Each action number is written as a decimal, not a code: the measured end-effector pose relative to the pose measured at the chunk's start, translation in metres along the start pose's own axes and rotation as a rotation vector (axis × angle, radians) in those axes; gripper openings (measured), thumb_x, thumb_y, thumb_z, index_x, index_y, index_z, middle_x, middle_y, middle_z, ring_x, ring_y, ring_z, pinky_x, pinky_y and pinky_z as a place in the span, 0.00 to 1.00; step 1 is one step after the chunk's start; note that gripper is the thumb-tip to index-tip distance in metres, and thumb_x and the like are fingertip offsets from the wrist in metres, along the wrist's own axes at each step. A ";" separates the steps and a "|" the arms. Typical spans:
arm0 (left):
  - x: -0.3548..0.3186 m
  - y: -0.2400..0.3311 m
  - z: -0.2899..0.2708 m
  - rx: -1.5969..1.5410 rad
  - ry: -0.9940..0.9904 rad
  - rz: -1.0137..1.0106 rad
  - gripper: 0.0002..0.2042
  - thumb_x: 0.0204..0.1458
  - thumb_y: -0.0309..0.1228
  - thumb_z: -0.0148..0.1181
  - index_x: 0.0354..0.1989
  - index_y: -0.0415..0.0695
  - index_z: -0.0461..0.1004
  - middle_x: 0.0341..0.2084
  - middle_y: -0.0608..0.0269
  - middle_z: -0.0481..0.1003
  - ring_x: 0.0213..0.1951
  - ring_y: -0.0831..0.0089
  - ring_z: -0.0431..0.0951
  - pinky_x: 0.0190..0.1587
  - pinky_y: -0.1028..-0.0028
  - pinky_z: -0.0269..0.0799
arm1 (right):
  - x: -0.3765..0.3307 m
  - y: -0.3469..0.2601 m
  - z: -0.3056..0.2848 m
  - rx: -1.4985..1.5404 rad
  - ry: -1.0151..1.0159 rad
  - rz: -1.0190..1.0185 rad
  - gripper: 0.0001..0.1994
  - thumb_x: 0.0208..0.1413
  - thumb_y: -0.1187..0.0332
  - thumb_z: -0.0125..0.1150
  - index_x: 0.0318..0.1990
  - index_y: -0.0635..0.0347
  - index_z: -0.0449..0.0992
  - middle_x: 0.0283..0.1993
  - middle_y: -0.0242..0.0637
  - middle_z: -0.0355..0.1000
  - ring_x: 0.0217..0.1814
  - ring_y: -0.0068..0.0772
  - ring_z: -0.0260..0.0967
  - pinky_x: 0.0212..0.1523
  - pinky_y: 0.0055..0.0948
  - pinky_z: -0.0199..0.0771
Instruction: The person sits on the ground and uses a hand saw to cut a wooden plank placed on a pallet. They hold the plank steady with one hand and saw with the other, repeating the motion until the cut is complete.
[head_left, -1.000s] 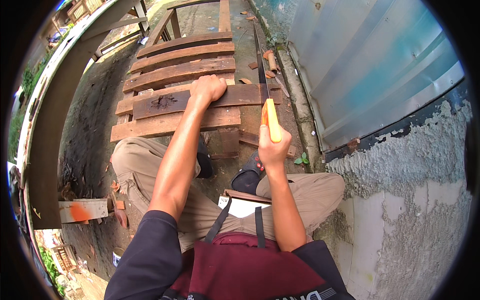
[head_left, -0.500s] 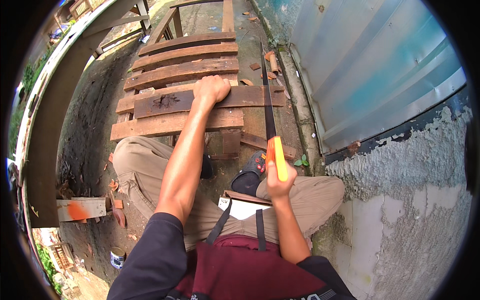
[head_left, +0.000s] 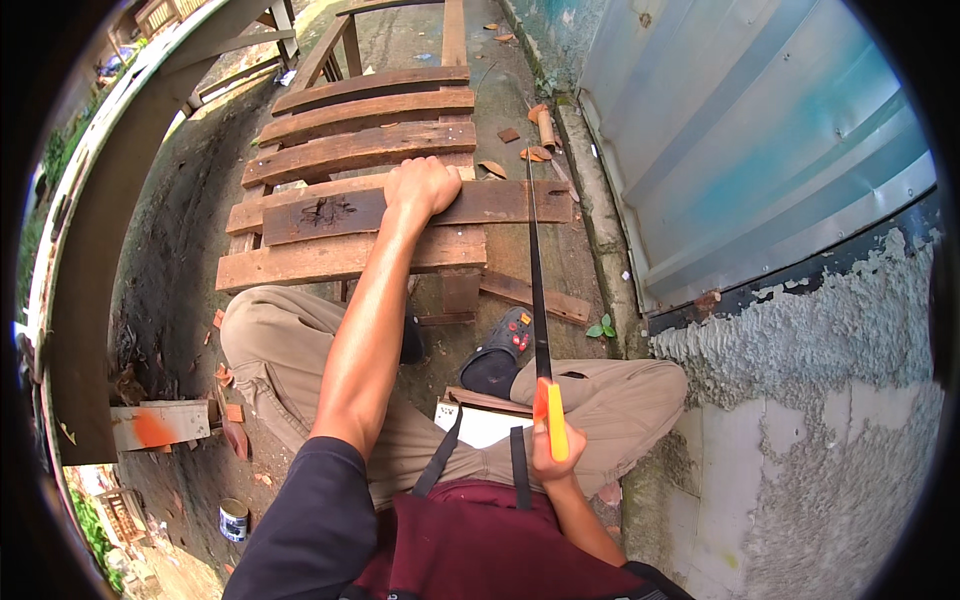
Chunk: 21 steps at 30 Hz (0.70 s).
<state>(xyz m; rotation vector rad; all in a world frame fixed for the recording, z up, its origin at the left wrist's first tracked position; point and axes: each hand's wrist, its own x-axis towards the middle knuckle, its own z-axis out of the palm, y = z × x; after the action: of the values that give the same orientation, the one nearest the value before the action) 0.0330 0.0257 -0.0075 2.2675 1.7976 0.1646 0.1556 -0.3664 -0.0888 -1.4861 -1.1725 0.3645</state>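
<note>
My right hand is wrapped round the orange and yellow handle of a hand saw, close to my lap. The saw's dark blade points away from me and crosses the right end of a loose wooden board. That board lies across a slatted wooden pallet, and its right end sticks out past the slats. My left hand is closed over the board near its middle, pressing it on the slats; the fingertips are hidden on the far side. A dark knot marks the board's left part.
A corrugated metal sheet and a rough plastered wall stand close on the right. Offcut wood lies beneath the board's end. On the left are a paint-marked block and a tin can. Dry leaves litter the ground.
My right hand has drawn the saw back toward my lap, so the handle sits lower and the blade's tip is nearer the board. My left hand stays on the board.
</note>
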 end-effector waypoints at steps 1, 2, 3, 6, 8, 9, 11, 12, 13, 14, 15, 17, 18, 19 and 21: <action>0.001 0.002 0.002 -0.014 0.049 0.016 0.27 0.56 0.42 0.41 0.45 0.33 0.81 0.47 0.38 0.79 0.54 0.46 0.78 0.59 0.54 0.70 | 0.030 0.005 0.011 -0.023 -0.001 -0.018 0.08 0.54 0.74 0.55 0.26 0.70 0.75 0.17 0.37 0.69 0.19 0.25 0.68 0.23 0.30 0.67; 0.001 0.004 0.004 -0.019 0.035 0.029 0.27 0.56 0.42 0.41 0.45 0.33 0.81 0.47 0.38 0.79 0.54 0.47 0.78 0.59 0.54 0.70 | 0.066 0.008 0.026 0.076 0.030 0.090 0.10 0.56 0.74 0.56 0.24 0.68 0.73 0.17 0.35 0.68 0.18 0.25 0.65 0.21 0.31 0.64; 0.003 0.003 0.003 -0.020 0.022 0.032 0.27 0.56 0.42 0.41 0.45 0.33 0.81 0.48 0.38 0.79 0.54 0.47 0.78 0.59 0.54 0.70 | 0.103 -0.001 0.041 0.098 0.059 0.059 0.07 0.55 0.74 0.60 0.27 0.67 0.75 0.15 0.38 0.65 0.16 0.27 0.63 0.20 0.31 0.62; 0.003 0.001 -0.003 -0.005 -0.004 0.046 0.27 0.56 0.43 0.40 0.46 0.34 0.81 0.49 0.39 0.78 0.55 0.48 0.77 0.60 0.54 0.70 | 0.160 -0.012 0.064 0.164 0.100 0.099 0.10 0.56 0.73 0.60 0.24 0.66 0.71 0.15 0.37 0.64 0.16 0.27 0.59 0.20 0.33 0.60; 0.002 0.000 -0.004 0.010 0.001 0.055 0.27 0.56 0.42 0.39 0.47 0.34 0.81 0.49 0.39 0.78 0.55 0.48 0.77 0.60 0.55 0.70 | 0.144 -0.004 0.069 0.192 0.129 0.078 0.09 0.55 0.74 0.60 0.23 0.66 0.71 0.15 0.38 0.64 0.15 0.29 0.60 0.20 0.34 0.60; 0.001 -0.001 -0.005 0.000 -0.015 0.055 0.27 0.56 0.42 0.39 0.48 0.35 0.81 0.50 0.39 0.78 0.55 0.48 0.77 0.60 0.55 0.70 | 0.124 0.002 0.067 0.149 0.108 0.021 0.09 0.54 0.74 0.60 0.23 0.66 0.71 0.15 0.39 0.64 0.14 0.31 0.62 0.19 0.34 0.61; 0.000 0.003 -0.010 -0.001 -0.015 0.048 0.27 0.56 0.42 0.39 0.48 0.34 0.81 0.50 0.39 0.78 0.55 0.48 0.77 0.60 0.55 0.70 | 0.076 0.012 0.046 0.029 0.013 -0.031 0.06 0.53 0.75 0.58 0.26 0.68 0.73 0.17 0.39 0.67 0.17 0.30 0.65 0.23 0.33 0.65; -0.003 0.002 -0.007 -0.003 -0.023 0.034 0.27 0.56 0.42 0.40 0.47 0.34 0.81 0.50 0.39 0.78 0.55 0.48 0.77 0.60 0.55 0.70 | 0.045 0.017 0.027 -0.044 -0.074 -0.016 0.06 0.54 0.76 0.55 0.29 0.71 0.75 0.19 0.37 0.69 0.20 0.26 0.66 0.26 0.32 0.69; -0.002 0.001 -0.004 -0.014 -0.002 0.027 0.27 0.55 0.42 0.40 0.46 0.34 0.81 0.48 0.39 0.78 0.55 0.48 0.78 0.60 0.55 0.70 | 0.011 0.024 0.012 -0.003 -0.068 0.002 0.07 0.53 0.76 0.55 0.31 0.73 0.76 0.20 0.39 0.70 0.21 0.25 0.68 0.29 0.31 0.71; -0.001 0.001 -0.002 -0.021 0.011 0.015 0.26 0.55 0.42 0.41 0.46 0.34 0.81 0.48 0.38 0.78 0.54 0.47 0.78 0.60 0.55 0.70 | -0.009 0.031 0.004 0.046 -0.059 0.007 0.09 0.53 0.75 0.54 0.33 0.74 0.77 0.21 0.41 0.71 0.23 0.25 0.69 0.32 0.29 0.73; -0.002 0.001 -0.001 -0.023 0.027 0.008 0.26 0.55 0.41 0.41 0.45 0.34 0.81 0.48 0.38 0.79 0.54 0.47 0.78 0.60 0.55 0.70 | -0.013 0.026 0.002 0.050 -0.054 0.017 0.09 0.53 0.75 0.54 0.33 0.75 0.77 0.22 0.42 0.72 0.24 0.24 0.69 0.34 0.29 0.73; -0.001 -0.002 0.004 -0.017 0.054 0.000 0.26 0.55 0.41 0.41 0.45 0.34 0.82 0.47 0.37 0.79 0.54 0.47 0.78 0.59 0.55 0.70 | -0.016 0.020 0.000 0.059 -0.048 0.035 0.11 0.53 0.75 0.53 0.34 0.77 0.78 0.23 0.43 0.73 0.25 0.24 0.70 0.37 0.28 0.74; 0.001 0.001 -0.001 -0.022 0.039 0.007 0.26 0.56 0.41 0.40 0.46 0.33 0.81 0.48 0.37 0.78 0.54 0.46 0.77 0.59 0.54 0.70 | 0.013 0.015 0.011 0.072 -0.015 0.034 0.10 0.54 0.74 0.54 0.32 0.75 0.77 0.21 0.40 0.72 0.23 0.24 0.69 0.31 0.28 0.71; 0.001 0.007 -0.003 -0.026 0.013 0.017 0.26 0.56 0.41 0.40 0.47 0.33 0.80 0.48 0.37 0.78 0.54 0.45 0.77 0.60 0.53 0.69 | 0.041 0.010 0.021 0.079 0.025 0.034 0.09 0.56 0.73 0.54 0.29 0.72 0.77 0.19 0.37 0.71 0.21 0.24 0.67 0.25 0.29 0.68; 0.001 0.007 0.000 -0.030 -0.034 0.039 0.27 0.56 0.41 0.39 0.48 0.32 0.79 0.49 0.36 0.77 0.55 0.45 0.77 0.60 0.52 0.68 | 0.105 -0.001 0.045 0.138 0.092 0.076 0.12 0.57 0.74 0.56 0.21 0.67 0.72 0.16 0.32 0.67 0.17 0.22 0.62 0.19 0.28 0.59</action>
<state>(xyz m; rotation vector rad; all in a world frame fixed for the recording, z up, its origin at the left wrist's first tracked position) 0.0395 0.0251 -0.0060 2.2721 1.7232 0.1586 0.1681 -0.2563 -0.0626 -1.4146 -1.0009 0.4158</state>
